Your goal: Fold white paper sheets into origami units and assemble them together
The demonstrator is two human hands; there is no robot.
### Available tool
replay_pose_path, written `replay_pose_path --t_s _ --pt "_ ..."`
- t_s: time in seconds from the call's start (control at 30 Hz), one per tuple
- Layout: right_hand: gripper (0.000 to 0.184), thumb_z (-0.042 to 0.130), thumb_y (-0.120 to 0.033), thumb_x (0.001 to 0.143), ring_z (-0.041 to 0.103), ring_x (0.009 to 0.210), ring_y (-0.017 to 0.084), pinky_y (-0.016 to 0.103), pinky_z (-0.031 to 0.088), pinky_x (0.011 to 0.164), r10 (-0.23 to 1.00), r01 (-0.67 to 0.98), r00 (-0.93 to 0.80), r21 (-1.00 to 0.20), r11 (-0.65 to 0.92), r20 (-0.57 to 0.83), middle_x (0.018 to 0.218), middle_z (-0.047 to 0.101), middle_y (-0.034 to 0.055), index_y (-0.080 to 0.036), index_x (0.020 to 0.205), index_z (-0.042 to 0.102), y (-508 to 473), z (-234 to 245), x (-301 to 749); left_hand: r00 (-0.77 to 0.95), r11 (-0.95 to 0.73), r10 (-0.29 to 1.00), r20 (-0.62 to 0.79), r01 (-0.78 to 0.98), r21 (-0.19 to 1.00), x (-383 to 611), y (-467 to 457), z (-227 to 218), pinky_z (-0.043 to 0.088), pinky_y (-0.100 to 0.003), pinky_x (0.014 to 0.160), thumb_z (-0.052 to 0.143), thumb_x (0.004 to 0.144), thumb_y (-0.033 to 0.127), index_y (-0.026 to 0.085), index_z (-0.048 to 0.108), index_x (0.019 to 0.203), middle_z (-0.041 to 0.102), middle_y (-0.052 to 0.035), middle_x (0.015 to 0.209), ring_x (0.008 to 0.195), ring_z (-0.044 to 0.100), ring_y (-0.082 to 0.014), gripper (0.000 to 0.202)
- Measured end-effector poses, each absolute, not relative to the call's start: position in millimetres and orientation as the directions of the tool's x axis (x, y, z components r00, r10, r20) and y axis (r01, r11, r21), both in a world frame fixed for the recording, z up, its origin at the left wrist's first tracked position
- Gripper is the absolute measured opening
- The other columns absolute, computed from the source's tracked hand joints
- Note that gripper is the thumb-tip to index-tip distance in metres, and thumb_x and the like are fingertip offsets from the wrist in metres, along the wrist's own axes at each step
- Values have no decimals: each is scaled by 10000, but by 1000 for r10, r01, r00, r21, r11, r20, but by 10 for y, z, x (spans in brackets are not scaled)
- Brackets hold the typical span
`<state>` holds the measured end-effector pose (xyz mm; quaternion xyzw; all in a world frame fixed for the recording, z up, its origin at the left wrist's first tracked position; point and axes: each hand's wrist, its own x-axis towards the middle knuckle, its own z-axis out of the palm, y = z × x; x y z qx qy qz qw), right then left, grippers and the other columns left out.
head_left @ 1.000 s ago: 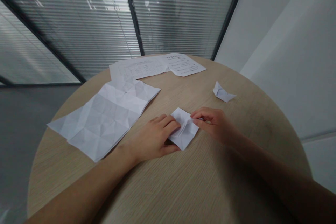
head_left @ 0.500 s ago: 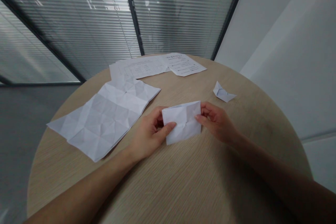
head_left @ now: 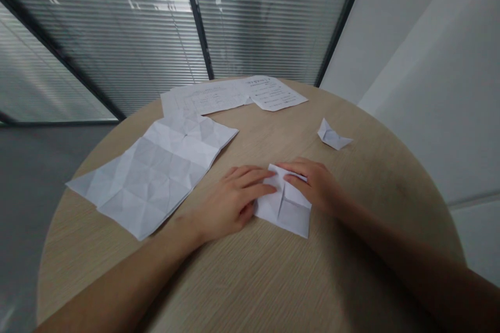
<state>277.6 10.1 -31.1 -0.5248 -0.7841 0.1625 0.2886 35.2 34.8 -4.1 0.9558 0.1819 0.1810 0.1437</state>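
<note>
A person's two bare hands rest on a small folded sheet of white paper lying flat on a round, light wood-grain surface. The paper sits between the hands, toward the near side of the surface, with a narrow vertical fold running down its middle.

The left hand lies palm down and nearly flat, with its extended fingers reaching across to the paper's left side. The right hand comes from the opposite side, its slightly curled fingers lying over the paper's upper edge. Whether its thumb reaches beneath the paper cannot be told from this view. The two hands are close together but do not clearly touch.

To the left, a large white paper sheet, marked by a grid of criss-crossing creases, lies unfolded just beside the left hand. Farther across the surface, two overlapping printed white pages lie near the far rim, their small text too fine to read. A small white folded paper boat sits alone to the right, well apart from the hands.

Behind the surface stands a glass partition with slatted blinds, with a plain white wall to the right.
</note>
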Motion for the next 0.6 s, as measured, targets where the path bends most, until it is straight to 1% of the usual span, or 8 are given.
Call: replay_pose_path --t_s 0.07,0.13,0.23,0.3,0.4,0.5,0.53,0.6 --pt "300 543 -188 940 669 1029 239 401 521 932 897 754 -295 -498 429 328 1099 736 111 -157 1196 694 102 -323 2750 908 -910 334 253 240 338 369 339 -58 358 -493 1125 488 801 55 205 627 1230 593 -72 1389 1320 483 -264 476" --pt "266 582 -179 921 652 1036 256 427 513 944 879 790 -301 -420 447 370 1081 730 115 -149 1157 702 99 -333 2736 927 -912 311 210 229 339 385 328 -68 375 -470 1103 497 834 94 196 628 1231 631 -77 1316 1265 524 -252 430" --pt "247 633 -164 887 630 1027 276 448 508 935 861 833 -302 -326 447 410 1058 713 116 -146 1124 701 71 -313 2742 922 -904 359 144 306 298 400 317 -46 430 -461 1014 538 869 178 204 635 1235 635 -90 1237 1136 573 -266 380" --pt "200 638 -157 882 632 995 261 423 511 910 849 831 -324 -304 466 416 1024 708 107 -152 1071 701 35 -272 2760 907 -896 408 105 376 237 403 314 -10 452 -468 952 571 885 253 209 637 1246 634 -101 1184 1062 583 -283 370" --pt "104 664 -190 872 646 881 226 363 516 807 849 816 -387 -295 498 361 921 694 82 -161 968 693 -32 -198 2790 888 -886 456 63 445 132 407 319 47 458 -465 877 589 909 377 198 624 1277 648 -107 1067 968 591 -297 412" --pt "102 728 -231 822 642 767 201 327 483 703 862 806 -451 -310 505 231 842 676 51 -176 893 679 -96 -141 2805 884 -885 464 61 461 59 416 328 75 444 -456 834 563 927 488 176 606 1293 657 -104 990 910 592 -300 483" --pt "109 742 -232 806 640 751 195 319 471 691 863 800 -466 -324 505 195 829 672 42 -181 874 675 -111 -130 2806 885 -888 460 63 458 44 419 331 77 438 -452 826 554 928 521 167 616 1267 657 -104 974 896 590 -298 494" --pt "107 747 -211 789 639 762 187 308 462 699 861 786 -483 -354 506 158 831 669 32 -187 855 666 -129 -123 2804 890 -893 449 82 449 15 424 335 77 429 -446 812 539 921 583 156 658 1136 646 -107 946 878 580 -296 493"
